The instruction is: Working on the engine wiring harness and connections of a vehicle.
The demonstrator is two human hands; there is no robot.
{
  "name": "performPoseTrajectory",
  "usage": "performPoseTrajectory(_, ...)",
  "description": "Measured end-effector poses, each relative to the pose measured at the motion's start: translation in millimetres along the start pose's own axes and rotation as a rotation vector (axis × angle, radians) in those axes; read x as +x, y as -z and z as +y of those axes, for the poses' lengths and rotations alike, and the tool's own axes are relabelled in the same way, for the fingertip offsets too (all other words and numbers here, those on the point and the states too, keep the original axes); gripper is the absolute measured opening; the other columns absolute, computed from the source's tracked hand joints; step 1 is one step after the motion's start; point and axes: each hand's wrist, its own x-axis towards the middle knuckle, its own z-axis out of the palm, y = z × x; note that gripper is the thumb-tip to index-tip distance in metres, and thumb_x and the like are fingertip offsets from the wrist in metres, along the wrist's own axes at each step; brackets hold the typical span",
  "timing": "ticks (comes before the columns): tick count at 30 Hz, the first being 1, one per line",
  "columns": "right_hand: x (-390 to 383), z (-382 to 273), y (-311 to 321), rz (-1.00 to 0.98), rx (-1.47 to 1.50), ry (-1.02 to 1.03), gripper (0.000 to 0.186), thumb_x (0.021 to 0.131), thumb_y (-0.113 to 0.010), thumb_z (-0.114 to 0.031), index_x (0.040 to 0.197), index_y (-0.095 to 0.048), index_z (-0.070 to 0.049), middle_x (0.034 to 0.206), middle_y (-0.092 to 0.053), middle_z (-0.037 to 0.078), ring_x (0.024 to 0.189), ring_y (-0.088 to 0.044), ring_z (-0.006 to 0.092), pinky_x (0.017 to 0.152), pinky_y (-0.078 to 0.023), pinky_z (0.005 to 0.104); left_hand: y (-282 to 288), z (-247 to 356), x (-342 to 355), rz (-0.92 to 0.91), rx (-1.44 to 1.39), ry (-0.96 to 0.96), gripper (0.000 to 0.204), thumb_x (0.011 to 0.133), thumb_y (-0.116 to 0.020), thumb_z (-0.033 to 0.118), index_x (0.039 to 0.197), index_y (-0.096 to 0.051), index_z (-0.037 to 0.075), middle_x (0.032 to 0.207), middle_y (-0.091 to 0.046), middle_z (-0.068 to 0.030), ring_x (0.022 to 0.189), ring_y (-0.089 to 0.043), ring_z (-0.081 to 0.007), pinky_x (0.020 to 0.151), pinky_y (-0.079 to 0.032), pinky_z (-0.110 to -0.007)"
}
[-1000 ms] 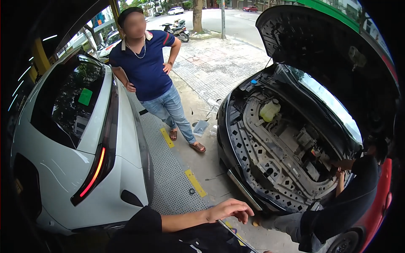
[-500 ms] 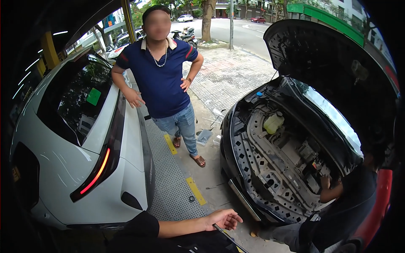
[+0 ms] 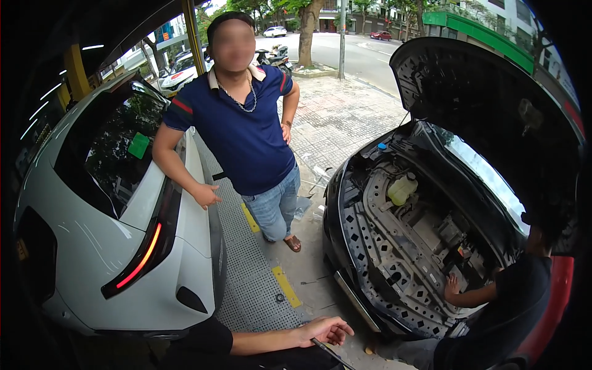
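1. My left hand (image 3: pixel 327 332) hangs half open — fingers loosely curled around nothing.
2. A slim rod (image 3: pixel 333 354) slants just below its palm — touching or not, I can't tell.
3. Beyond, a black car (image 3: pixel 370 246) has its hood (image 3: pixel 481 105) raised.

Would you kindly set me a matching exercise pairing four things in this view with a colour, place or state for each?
1. wearer's left hand
2. black car hood
3. taillight
4. fluid reservoir

A. glowing red
B. yellow-green
C. beside a thin rod
D. raised

Pairs: 1-C; 2-D; 3-A; 4-B
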Motion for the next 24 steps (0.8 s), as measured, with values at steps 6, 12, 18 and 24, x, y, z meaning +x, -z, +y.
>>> performPoseTrajectory(6, -28.1, 62.4, -6.1, 0.050, 0.226, -0.112, 0.015, 0.080, -0.071, -0.012, 0.078, -0.064, 0.001, 0.066, -0.057, 0.009, 0.058, -0.051, 0.0195, 0.056, -0.042, 0.0325, -40.0, 12.1, -16.6, -0.103, 0.343, -0.350, 0.032, 0.101, -0.047, 0.027, 0.104, -0.065, 0.001, 0.082, -0.066, -0.0030, 0.079, -0.063, -0.0100, 0.072, -0.048, -0.023)
performPoseTrajectory(12, -68.6, 122.3, -37.2, 0.134, 0.752, -0.629, 0.014, 0.077, -0.073, -0.012, 0.083, -0.064, -0.005, 0.070, -0.056, 0.000, 0.060, -0.049, 0.0131, 0.055, -0.042, 0.0300, -63.7, 12.1, -34.3, -0.253, 0.560, -0.416, 0.035, 0.102, -0.043, 0.024, 0.113, -0.061, -0.004, 0.092, -0.065, -0.0065, 0.089, -0.062, -0.0118, 0.084, -0.047, -0.026)
performPoseTrajectory(18, -68.6, 115.9, -39.9, 0.261, 0.669, -0.581, 0.018, 0.074, -0.076, -0.014, 0.083, -0.065, -0.003, 0.073, -0.059, 0.002, 0.064, -0.052, 0.0142, 0.060, -0.045, 0.0300, -66.2, 18.2, -35.4, -0.150, 0.667, -0.415, 0.033, 0.102, -0.044, 0.022, 0.113, -0.060, -0.005, 0.092, -0.066, -0.0072, 0.090, -0.063, -0.0123, 0.084, -0.048, -0.026)
performPoseTrajectory(24, -62.7, 101.8, -33.5, 0.184, 0.663, -0.592, 0.021, 0.074, -0.077, -0.017, 0.083, -0.066, -0.003, 0.073, -0.060, 0.002, 0.064, -0.053, 0.0143, 0.061, -0.046, 0.0298, -78.5, 23.8, -44.7, -0.124, 0.837, -0.523, 0.033, 0.101, -0.046, 0.023, 0.110, -0.063, -0.004, 0.090, -0.067, -0.0077, 0.089, -0.064, -0.0131, 0.083, -0.048, -0.026)
